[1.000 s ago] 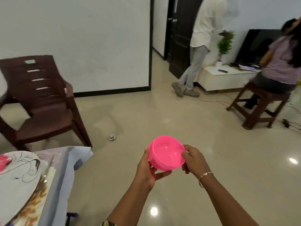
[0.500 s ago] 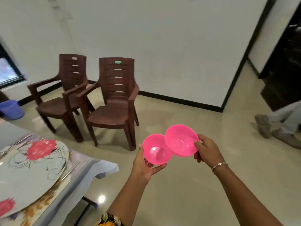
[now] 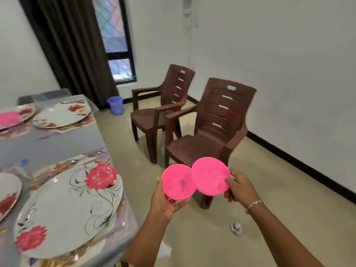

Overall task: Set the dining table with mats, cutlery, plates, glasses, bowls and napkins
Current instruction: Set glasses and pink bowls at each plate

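Pink bowls, two of them, are held side by side above the floor, just right of the dining table (image 3: 57, 143). The left hand (image 3: 163, 201) cups the left bowl (image 3: 176, 183) from beneath, thumb against its rim and fingers curled under its base. The right hand (image 3: 239, 186), a bracelet (image 3: 254, 204) at its wrist, pinches the right-side rim of the right bowl (image 3: 211, 175), whose edge overlaps the left bowl's. On the table, a near floral plate (image 3: 67, 205) sits on a mat (image 3: 48, 169). A far floral plate (image 3: 61, 114) lies beyond it, and a third pink bowl (image 3: 8, 118) rests at the far left. Two brown chairs (image 3: 215, 132) stand beyond.
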A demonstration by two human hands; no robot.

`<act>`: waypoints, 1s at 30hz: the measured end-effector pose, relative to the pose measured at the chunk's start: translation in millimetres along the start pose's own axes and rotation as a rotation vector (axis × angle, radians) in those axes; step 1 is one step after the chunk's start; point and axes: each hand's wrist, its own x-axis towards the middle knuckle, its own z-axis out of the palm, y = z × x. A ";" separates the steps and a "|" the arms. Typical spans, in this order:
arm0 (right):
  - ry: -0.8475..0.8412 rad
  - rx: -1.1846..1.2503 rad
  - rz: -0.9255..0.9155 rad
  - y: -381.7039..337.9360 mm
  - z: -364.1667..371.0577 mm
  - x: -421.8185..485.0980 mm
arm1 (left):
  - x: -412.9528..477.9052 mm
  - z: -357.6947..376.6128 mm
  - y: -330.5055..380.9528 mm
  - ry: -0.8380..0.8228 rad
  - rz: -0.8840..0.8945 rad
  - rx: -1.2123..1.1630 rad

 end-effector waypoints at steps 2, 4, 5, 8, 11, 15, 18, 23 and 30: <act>-0.058 -0.014 -0.047 -12.7 10.8 48.0 | 25.1 8.9 27.5 0.035 0.071 -0.022; -0.094 -0.018 -0.086 -24.1 25.0 91.9 | 42.9 13.1 51.2 0.078 0.124 -0.062; -0.118 -0.003 -0.096 -30.1 33.4 110.1 | 49.5 12.7 61.2 0.106 0.146 -0.094; -0.237 0.022 -0.136 -44.1 62.4 159.1 | 65.4 6.4 88.2 0.188 0.229 -0.181; -0.413 0.039 -0.185 -64.8 101.4 202.1 | 80.7 -7.6 110.4 0.288 0.337 -0.272; -0.613 0.071 -0.206 -92.7 145.2 240.2 | 83.0 -15.2 130.8 0.416 0.467 -0.411; -0.782 0.034 -0.267 -118.6 175.2 270.7 | 79.0 -14.8 141.7 0.517 0.568 -0.562; -1.013 0.001 -0.360 -148.4 219.5 286.7 | 55.1 -18.0 143.3 0.696 0.685 -0.783; -1.269 -0.098 -0.435 -171.8 299.9 262.0 | 25.8 -48.5 135.6 0.909 0.872 -0.952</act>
